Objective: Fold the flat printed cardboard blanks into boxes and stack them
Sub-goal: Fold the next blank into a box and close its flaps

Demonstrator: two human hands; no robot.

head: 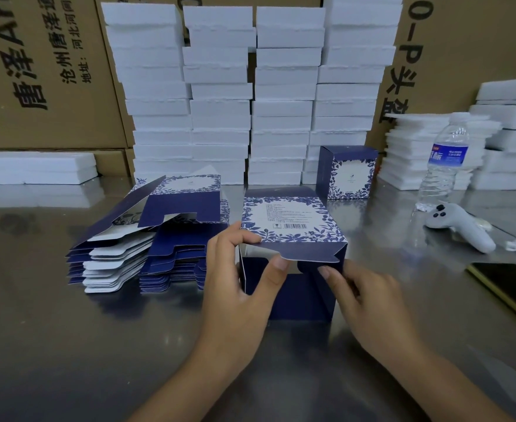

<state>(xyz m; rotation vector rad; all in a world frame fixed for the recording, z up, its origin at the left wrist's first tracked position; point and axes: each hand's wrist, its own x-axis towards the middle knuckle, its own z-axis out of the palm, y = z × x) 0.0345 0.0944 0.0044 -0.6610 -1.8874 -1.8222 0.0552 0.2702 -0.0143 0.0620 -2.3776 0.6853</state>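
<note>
A half-formed navy box with blue floral print and a barcode panel [290, 223] lies on its side on the metal table, its open end towards me. My left hand [238, 278] grips its left wall, thumb on the curved tuck flap. My right hand [369, 303] pinches the right side flap with its fingertips. A stack of flat blanks [147, 254] lies to the left, the top ones partly sprung open. One finished box [346, 173] stands upright behind.
Tall stacks of white foam trays [250, 95] and brown cartons [37, 71] line the back. More foam [494, 141] stands at the right, with a water bottle [444, 159], a white controller [460, 225] and a dark phone [509, 287] near the right edge.
</note>
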